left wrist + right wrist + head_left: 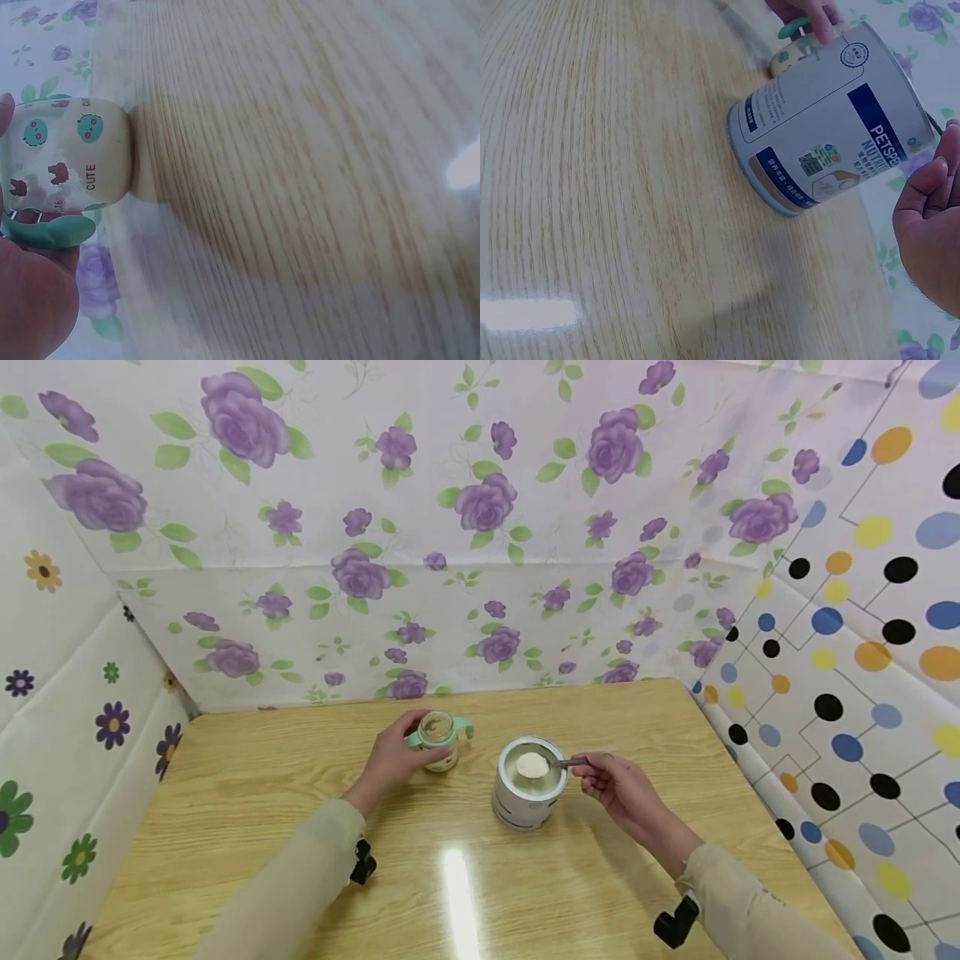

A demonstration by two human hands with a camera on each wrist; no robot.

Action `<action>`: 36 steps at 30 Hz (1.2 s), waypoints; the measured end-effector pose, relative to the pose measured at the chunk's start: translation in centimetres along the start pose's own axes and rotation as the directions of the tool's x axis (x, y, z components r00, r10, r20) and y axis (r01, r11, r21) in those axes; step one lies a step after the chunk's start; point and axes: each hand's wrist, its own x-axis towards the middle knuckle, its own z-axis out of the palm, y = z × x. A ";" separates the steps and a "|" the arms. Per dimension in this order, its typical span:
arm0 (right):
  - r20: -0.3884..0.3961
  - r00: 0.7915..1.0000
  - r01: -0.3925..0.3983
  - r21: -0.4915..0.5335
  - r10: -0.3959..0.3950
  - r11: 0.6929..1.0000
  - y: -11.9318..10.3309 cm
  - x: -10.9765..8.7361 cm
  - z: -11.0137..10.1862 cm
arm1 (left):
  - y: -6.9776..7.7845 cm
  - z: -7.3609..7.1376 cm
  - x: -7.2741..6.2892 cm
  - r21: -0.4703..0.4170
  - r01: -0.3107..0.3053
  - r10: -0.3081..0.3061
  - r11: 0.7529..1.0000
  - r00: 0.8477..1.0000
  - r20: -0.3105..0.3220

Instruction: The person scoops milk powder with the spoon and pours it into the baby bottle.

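My left hand (393, 756) grips a small clear baby bottle (438, 728) with mint-green handles; it stands upright on the table with its mouth uncovered. In the left wrist view, printed faces and the word CUTE show on the bottle (90, 154). My right hand (622, 793) pinches the dark handle of a spoon (572, 762). White powder (532, 766) is heaped on the spoon's bowl, over the mouth of a white tin (517, 810). The tin stands upright and lidless, right of the bottle. How much it contains is hard to tell. In the right wrist view, blue label print covers the tin (817, 127).
The wooden table (285, 760) carries the tin and bottle. Behind it hangs a white cloth (420, 602) with purple flowers. A dotted cloth (847, 693) borders the right side, a flowered one (82, 727) the left. A bright reflection lies on the tabletop in front of the tin.
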 end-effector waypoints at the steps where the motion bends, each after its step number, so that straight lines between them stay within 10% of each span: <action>1: -0.002 1.000 -0.001 0.000 0.001 1.000 -0.1 0.0 0.0 | 0.0 0.0 0.0 -0.001 0.002 -0.002 1.000 1.000 -0.001; 20: 0.033 0.999 0.020 0.012 -0.021 1.000 -3.8 -0.1 1.5 | -0.1 0.0 -0.1 -0.002 -0.009 0.009 1.000 1.000 0.001; 36: 0.081 0.997 -0.011 0.023 0.009 1.000 -8.4 4.2 7.2 | -0.2 0.0 -0.2 0.004 -0.014 0.013 1.000 1.000 0.004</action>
